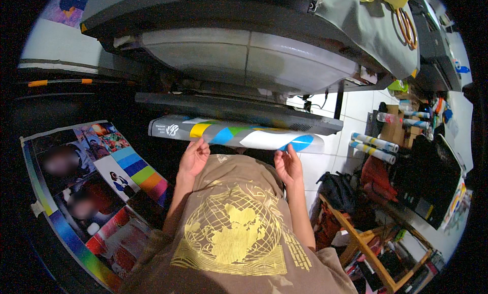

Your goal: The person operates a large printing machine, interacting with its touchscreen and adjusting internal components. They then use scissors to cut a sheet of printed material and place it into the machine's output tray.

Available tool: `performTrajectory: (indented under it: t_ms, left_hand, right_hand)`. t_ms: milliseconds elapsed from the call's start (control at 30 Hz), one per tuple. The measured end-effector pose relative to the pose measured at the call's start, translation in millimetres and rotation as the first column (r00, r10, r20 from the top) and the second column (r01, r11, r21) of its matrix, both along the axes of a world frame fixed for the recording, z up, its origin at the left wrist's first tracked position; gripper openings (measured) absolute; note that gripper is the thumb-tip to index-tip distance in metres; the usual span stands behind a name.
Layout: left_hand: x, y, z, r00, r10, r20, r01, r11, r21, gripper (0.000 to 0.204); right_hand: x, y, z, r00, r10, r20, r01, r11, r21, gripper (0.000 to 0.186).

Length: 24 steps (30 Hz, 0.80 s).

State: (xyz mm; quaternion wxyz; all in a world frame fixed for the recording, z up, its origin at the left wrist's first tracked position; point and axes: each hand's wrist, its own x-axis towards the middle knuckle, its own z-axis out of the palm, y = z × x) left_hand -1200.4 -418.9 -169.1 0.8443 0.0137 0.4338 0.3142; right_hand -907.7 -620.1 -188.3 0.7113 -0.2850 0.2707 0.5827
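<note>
A long printed sheet (239, 136), curved like a roll, stretches left to right in front of me. It is grey with yellow, green, blue and white shapes and a white emblem near its left end. My left hand (194, 157) pinches its near edge below the yellow patch. Farther right, my right hand (288, 165) grips the same edge by the blue oval, thumb and fingers closed. Just behind the sheet runs a dark grey bar (244, 112) of the large machine; how the sheet meets it is partly hidden.
The big dark machine (203, 14) spans the far side. Colourful sample prints (127, 177) hang at left. At right, rolled prints (373, 147) lie on white floor tiles, near a black bag (336, 191) and a wooden frame (363, 251). Scissors (405, 29) rest on grey cloth.
</note>
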Motion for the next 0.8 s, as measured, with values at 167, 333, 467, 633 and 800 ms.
performTrajectory:
  t_ms: [167,333,467,633,800]
  left_hand:
    - [17.0,7.5,-13.7,0.998,0.038,0.056,-0.038,0.999,0.014,0.024]
    - [17.0,14.2,-28.5,0.992,-0.082,-0.096,0.094,0.988,0.12,0.031]
    - [12.1,12.4,-37.5,0.987,-0.089,-0.132,0.108,0.983,0.148,0.034]
    - [16.0,14.5,-46.8,0.999,-0.028,-0.032,0.03,0.998,0.053,0.037]
    - [20.1,18.5,-51.3,0.974,-0.121,-0.193,0.114,0.992,-0.048,0.041]
  right_hand:
    - [-7.8,29.6,10.8,0.992,-0.115,0.047,0.116,0.993,-0.007,0.047]
    - [3.8,32.8,-2.4,0.978,0.127,0.164,-0.096,0.978,-0.184,0.042]
    - [17.4,13.7,-19.0,0.967,0.254,0.026,-0.252,0.966,-0.057,0.042]
    - [3.9,19.0,-16.8,0.999,0.042,0.019,-0.037,0.976,-0.214,0.042]
    - [-7.6,38.0,-14.5,0.996,0.076,0.042,-0.055,0.927,-0.371,0.052]
